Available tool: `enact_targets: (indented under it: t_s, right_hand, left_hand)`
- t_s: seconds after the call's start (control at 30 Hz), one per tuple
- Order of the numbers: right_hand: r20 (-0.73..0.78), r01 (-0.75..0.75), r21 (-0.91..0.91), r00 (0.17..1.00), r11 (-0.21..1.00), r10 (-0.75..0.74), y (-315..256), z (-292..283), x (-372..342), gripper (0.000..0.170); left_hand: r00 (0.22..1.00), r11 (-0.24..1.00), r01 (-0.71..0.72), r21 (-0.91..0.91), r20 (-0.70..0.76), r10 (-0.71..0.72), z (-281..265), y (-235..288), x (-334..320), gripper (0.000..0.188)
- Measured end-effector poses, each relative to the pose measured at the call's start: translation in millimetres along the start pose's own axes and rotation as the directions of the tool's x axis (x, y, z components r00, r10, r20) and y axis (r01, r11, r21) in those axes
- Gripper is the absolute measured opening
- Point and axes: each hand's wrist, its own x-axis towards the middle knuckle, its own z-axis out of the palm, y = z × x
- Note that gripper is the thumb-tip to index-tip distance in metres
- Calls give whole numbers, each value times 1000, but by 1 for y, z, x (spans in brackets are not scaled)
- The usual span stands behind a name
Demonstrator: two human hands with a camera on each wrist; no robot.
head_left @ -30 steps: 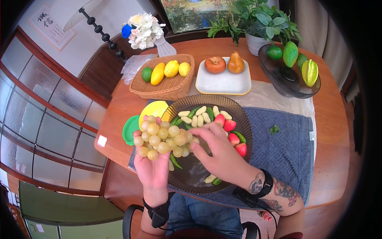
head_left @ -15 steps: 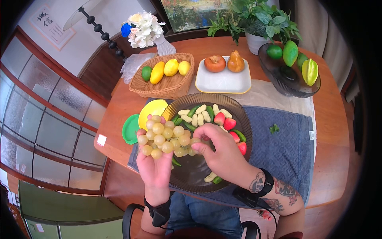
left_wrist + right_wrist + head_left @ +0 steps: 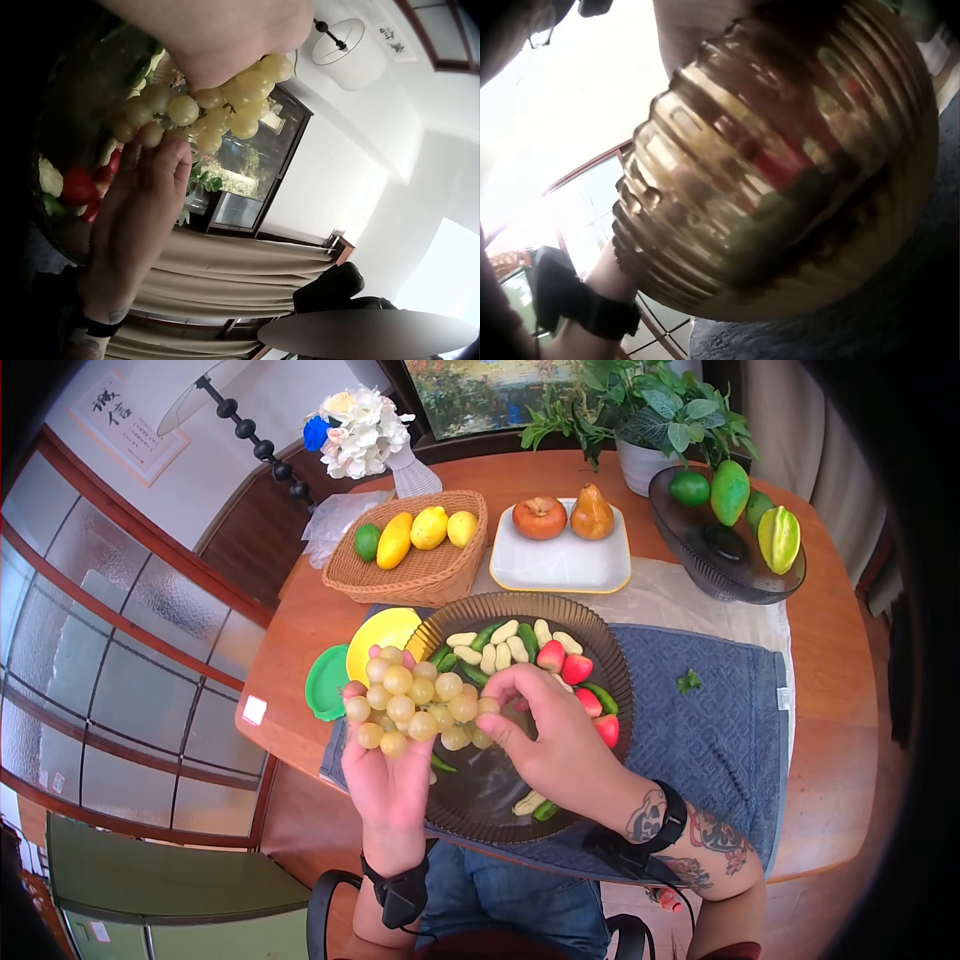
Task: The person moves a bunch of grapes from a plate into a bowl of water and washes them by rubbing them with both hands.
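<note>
"One grape bunch (image 3: 415,710). Head view: how held?"

"Left hand (image 3: 385,770): palm beneath, fingertips showing past the fruit and apparently bent round it, likely to bear the weight. Right hand (image 3: 550,735): thumb and forefinger nearly together, pinching a grape at the bunch's right end, perhaps to steady it. Ribbed bowl (image 3: 490,790): below, on a blue mat (image 3: 700,760) covering part of the surface (image 3: 830,690); handy for catching loose fruit."

"Left wrist view?"

"Bunch between both hands; right fingers gathered close at one end. Left fingers mostly out of sight."

"Right wrist view?"

"Bowl wall, blurred red and green contents. Fingers: cannot tell from there."
</note>
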Motion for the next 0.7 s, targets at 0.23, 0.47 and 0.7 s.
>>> enact_targets:
  t_s: [0.23, 0.47, 0.7]
  right_hand:
    - [68, -6, 3, 998, 1000, 6, -4, -5, -1, 16]
    - [124, -39, 73, 992, 997, 30, 8, 1, 0, 18]
    - [176, -141, 305, 980, 942, 89, 23, 6, 0, 30]
  left_hand:
    - [1000, 998, 24, -53, -3, -24, 0, -1, 0, 30]
    - [999, 998, -44, 47, 23, 43, -1, 4, 2, 24]
    - [1000, 993, -19, -113, 7, 20, 15, 3, -1, 30]
